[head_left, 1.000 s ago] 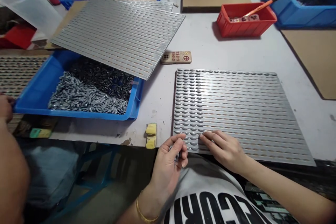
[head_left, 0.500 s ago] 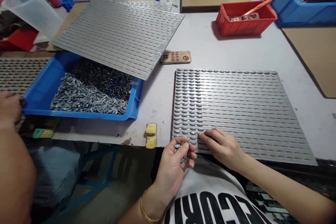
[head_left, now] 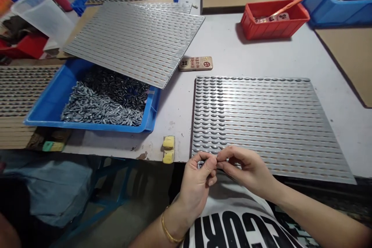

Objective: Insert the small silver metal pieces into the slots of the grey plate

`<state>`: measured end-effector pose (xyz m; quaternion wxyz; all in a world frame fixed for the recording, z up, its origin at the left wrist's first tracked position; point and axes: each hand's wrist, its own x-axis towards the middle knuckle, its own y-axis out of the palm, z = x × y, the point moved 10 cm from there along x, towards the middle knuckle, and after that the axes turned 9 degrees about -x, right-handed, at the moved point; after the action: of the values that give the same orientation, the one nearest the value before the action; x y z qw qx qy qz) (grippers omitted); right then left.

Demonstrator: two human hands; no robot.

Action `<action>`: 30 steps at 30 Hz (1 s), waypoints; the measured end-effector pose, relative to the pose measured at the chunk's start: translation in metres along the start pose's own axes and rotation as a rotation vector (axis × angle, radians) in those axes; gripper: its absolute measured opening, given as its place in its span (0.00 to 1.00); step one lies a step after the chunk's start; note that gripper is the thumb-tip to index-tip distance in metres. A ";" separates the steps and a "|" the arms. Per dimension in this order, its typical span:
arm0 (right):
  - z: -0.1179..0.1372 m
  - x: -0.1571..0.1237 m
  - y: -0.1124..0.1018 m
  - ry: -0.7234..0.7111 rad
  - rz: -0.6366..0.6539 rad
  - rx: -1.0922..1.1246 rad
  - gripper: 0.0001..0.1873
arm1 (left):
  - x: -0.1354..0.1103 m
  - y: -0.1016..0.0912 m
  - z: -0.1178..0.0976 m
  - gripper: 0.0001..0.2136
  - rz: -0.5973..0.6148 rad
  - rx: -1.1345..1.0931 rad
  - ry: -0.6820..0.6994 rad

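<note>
A ridged silver tray [head_left: 270, 124] lies on the table in front of me, its left columns filled with small grey oval metal pieces [head_left: 207, 116]. My left hand [head_left: 199, 182] is cupped at the tray's near left corner, curled around a few of those pieces. My right hand [head_left: 247, 166] meets it fingertip to fingertip, its thumb and forefinger pinched where the left fingers are; what is in the pinch is too small to see.
A blue bin [head_left: 52, 104] full of loose grey pieces sits to the left, with a second ridged tray [head_left: 136, 38] leaning across it. A phone [head_left: 195, 63], a red bin [head_left: 273, 15] with an orange-handled tool, cardboard sheets and more blue bins lie farther back.
My right hand lifted off the tray's near rows and came left to meet my left hand. Another person's arm at the left edge has withdrawn out of view.
</note>
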<state>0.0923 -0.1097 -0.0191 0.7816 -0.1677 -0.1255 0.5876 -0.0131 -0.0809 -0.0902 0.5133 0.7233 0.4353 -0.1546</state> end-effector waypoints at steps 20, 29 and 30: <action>-0.019 -0.026 0.007 -0.432 -0.010 -0.894 0.15 | -0.013 -0.002 0.007 0.06 0.063 0.021 -0.082; -0.003 -0.021 -0.006 -0.333 -0.047 -0.667 0.13 | -0.010 -0.006 0.012 0.11 0.016 0.018 -0.100; 0.002 -0.020 -0.008 -0.309 -0.048 -0.560 0.13 | -0.009 -0.006 0.012 0.12 0.016 0.013 -0.095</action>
<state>0.0931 -0.1312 -0.0135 0.6906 -0.2820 -0.4034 0.5300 -0.0207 -0.0954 -0.0929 0.5300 0.7217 0.4038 -0.1875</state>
